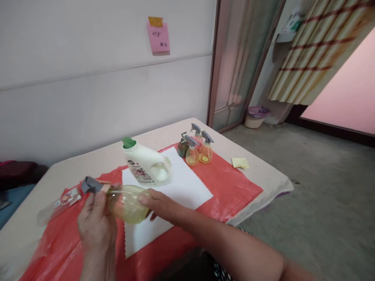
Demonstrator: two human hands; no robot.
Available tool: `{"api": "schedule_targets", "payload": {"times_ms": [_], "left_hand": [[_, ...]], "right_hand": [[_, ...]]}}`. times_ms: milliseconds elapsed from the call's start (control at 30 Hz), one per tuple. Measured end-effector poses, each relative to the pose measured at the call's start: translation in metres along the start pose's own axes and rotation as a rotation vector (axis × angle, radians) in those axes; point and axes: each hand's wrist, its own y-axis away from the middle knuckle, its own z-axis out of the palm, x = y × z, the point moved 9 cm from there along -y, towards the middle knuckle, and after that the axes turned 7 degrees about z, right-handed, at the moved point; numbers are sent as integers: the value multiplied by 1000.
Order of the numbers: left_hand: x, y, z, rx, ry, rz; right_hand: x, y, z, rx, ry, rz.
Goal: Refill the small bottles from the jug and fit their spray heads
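Observation:
A clear yellow spray bottle (129, 203) with a grey trigger head lies sideways between my two hands, above the table. Around its neck, just below the spray head (91, 185), the fingers of my left hand (96, 214) are closed. My right hand (156, 203) grips the bottle's rounded base from the right. Behind the bottle, a pale green detergent jug (149, 168) with a handle stands on a white sheet (187, 185). Its mouth is uncapped, with a green piece showing in it.
Several small spray bottles (192, 155) stand together on the red plastic sheet (234, 187) at the back right. Yellow sticky notes (240, 163) lie near the table's right edge. A clear plastic packet (58, 205) is at the left. A waste bin (254, 117) sits on the floor beyond.

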Motion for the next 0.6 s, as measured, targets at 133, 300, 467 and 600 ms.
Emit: {"api": "schedule_targets", "payload": {"times_ms": [133,300,467,600], "left_hand": [[6,16,13,1,-327,64],[-2,35,52,-210,-349,53],[-21,29,60,-356,-337,-47],[-25,16,41,-292,-512,-78]], "right_hand": [[-35,14,-19,401,537,-346],[-45,25,-36,635,679,-379],[-43,44,-134,876,377,-258],[-18,57,-220,1099,320,-175]]}}
